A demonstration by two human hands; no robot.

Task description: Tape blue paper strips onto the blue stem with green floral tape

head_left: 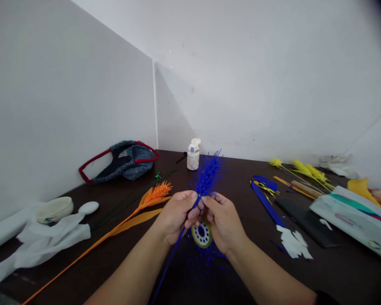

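Observation:
Both hands meet at the neck of a blue artificial wheat ear [209, 176], just under its bristly head. My left hand [179, 214] pinches the top of the blue stem, which slants down toward me past the wrist. At the base of the head, the thumb and fingers of my right hand [224, 218] are closed on the same ear. Under the hands lies a tape spool [202, 234] with a holed white core, beside loose blue paper strips [209, 256]. To the left lies an orange wheat stalk [155, 194] with long leaves.
A white bottle [193, 160] stands at the back, near a denim bag with red handles [131, 163]. At left are a bowl [55, 209] and white cloth [51, 241]. Yellow wheat stalks [311, 171], blue strips [266, 203], white scraps [292, 242] and a packet [352, 216] lie right.

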